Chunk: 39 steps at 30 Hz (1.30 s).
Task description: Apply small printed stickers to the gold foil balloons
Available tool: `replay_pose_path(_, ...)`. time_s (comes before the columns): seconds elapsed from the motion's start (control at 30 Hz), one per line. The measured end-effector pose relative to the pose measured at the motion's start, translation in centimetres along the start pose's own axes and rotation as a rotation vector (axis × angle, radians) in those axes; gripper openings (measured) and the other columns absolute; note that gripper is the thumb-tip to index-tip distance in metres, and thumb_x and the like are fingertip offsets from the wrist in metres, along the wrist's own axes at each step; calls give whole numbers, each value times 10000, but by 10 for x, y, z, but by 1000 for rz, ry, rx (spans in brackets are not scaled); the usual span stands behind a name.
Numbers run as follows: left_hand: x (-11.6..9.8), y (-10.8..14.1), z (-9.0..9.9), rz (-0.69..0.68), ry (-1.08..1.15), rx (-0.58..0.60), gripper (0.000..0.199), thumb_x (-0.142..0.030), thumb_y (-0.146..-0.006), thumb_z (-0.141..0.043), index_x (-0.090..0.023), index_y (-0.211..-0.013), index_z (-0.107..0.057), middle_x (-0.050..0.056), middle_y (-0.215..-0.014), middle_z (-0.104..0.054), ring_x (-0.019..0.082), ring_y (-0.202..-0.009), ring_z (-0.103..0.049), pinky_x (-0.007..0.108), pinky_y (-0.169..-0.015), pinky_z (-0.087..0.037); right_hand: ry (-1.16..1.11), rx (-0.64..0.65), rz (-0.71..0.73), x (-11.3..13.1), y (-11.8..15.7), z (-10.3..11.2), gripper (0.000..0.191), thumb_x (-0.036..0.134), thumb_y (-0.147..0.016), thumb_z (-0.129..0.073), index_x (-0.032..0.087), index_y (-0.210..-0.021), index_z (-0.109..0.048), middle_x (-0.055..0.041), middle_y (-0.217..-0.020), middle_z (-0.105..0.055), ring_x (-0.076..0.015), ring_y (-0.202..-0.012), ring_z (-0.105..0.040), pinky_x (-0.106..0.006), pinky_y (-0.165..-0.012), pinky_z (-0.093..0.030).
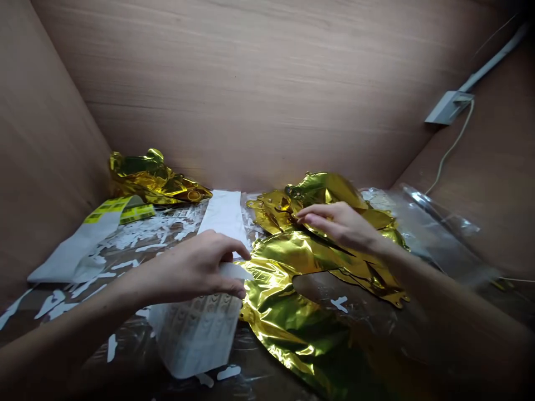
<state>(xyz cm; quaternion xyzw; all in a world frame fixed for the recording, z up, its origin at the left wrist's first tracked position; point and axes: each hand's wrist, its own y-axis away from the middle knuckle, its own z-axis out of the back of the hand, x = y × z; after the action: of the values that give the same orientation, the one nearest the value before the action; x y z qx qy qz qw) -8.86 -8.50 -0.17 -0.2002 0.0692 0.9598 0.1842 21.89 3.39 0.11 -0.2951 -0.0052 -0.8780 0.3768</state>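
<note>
My left hand (209, 264) pinches a white strip of paper between thumb and fingers. The strip (200, 334) hangs down below the hand and shows rows of small raised marks. Right beside those fingertips lies a shiny gold foil balloon (276, 289), flat and curved, stretching toward the front. Over a pile of flat gold foil balloons (334, 189) is my right hand (340, 223). Its thumb and fingertips are drawn together at the foil; what they hold, if anything, is too small to make out.
White paper scraps (137, 231) litter the dark surface. Another crumpled gold foil piece (146, 175) lies at back left, near a white strip with yellow labels (100, 228). Clear plastic bags (443, 234) lie at right. Wooden panels (251, 94) enclose the space; a socket box (449, 107) hangs right.
</note>
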Motion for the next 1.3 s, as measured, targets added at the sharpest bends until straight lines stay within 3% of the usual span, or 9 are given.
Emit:
replay_pose_path(0.1, -6, 3, -1, -80, 43, -90, 498, -630, -806, -749, -265, -1144, -736, -40, -692, -615, 136, -640, -551, 235, -629, -399, -139, 68, 219, 47, 15, -37, 412, 426, -911, -697, 210, -1262, -702, -65, -1143, -775, -209, -1025, -737, -354, -908, -575)
replay_pose_path(0.2, -12, 3, -4, -117, 73, -180, 413, -547, -856, -725, -221, -1109, -733, -54, -650, -585, 106, -573, -492, 231, -594, -382, -229, 36, 301, 68, 18, -58, 523, 382, -798, -820, 181, -1254, -660, -57, -1036, -779, -184, -911, -739, -317, -817, -586)
replay_pose_path(0.33, -15, 6, -7, -134, 101, -325, 309, -428, -845, -754, -218, -1071, -745, -70, -591, -572, 93, -523, -465, 225, -532, -365, -239, -119, 347, 68, 9, -60, 253, 169, -826, -724, 163, -1075, -680, 0, -829, -738, -113, -717, -677, -253, -717, -563)
replay_pose_path(0.47, -21, 12, -11, -267, -77, -583, 91, -296, -885, -726, -225, -895, -781, -34, -712, -739, 119, -618, -638, 261, -646, -459, -112, -406, 586, 63, 7, -62, 128, 94, -873, -652, 181, -952, -702, -19, -848, -726, -119, -747, -656, -265, -701, -544)
replay_pose_path(0.6, -29, 17, -16, -359, -194, -656, 366, -513, -828, -790, -211, -1033, -782, 37, -989, -817, 226, -886, -760, 367, -848, -546, 26, -624, 780, 57, 14, -70, 147, 68, -875, -681, 191, -951, -708, -39, -852, -731, -147, -760, -646, -315, -701, -531)
replay_pose_path(0.7, -34, 15, -20, -400, -162, -672, 600, -648, -792, -768, -179, -1166, -757, 87, -1156, -786, 270, -1076, -747, 402, -979, -560, 30, -639, 810, 52, 19, -74, 163, 99, -872, -694, 201, -997, -715, -48, -915, -748, -155, -770, -659, -325, -694, -539)
replay_pose_path(0.83, -37, 9, -30, -445, -176, -744, 465, -473, -929, -707, -150, -1264, -708, 119, -1326, -695, 272, -1233, -677, 417, -1074, -533, -57, -631, 831, 53, 23, -77, 158, 120, -900, -652, 196, -1022, -718, -63, -924, -745, -163, -762, -683, -327, -678, -569)
replay_pose_path(1.07, -36, 4, -41, -451, -72, -718, 646, -414, -907, -729, -85, -1431, -546, 208, -1549, -479, 325, -1494, -395, 530, -1211, -391, -235, -613, 713, 66, 28, -84, 204, 35, -834, -728, 169, -988, -728, -87, -1030, -728, -160, -893, -725, -281, -781, -626)
replay_pose_path(1.3, -35, 1, -37, -434, 69, -689, 395, -332, -850, -795, -169, -1192, -684, 96, -1217, -756, 301, -1313, -587, 517, -1118, -434, -478, -476, 566, 71, 24, -81, 223, -15, -786, -709, 174, -901, -737, -82, -1010, -708, -184, -914, -710, -319, -809, -616)
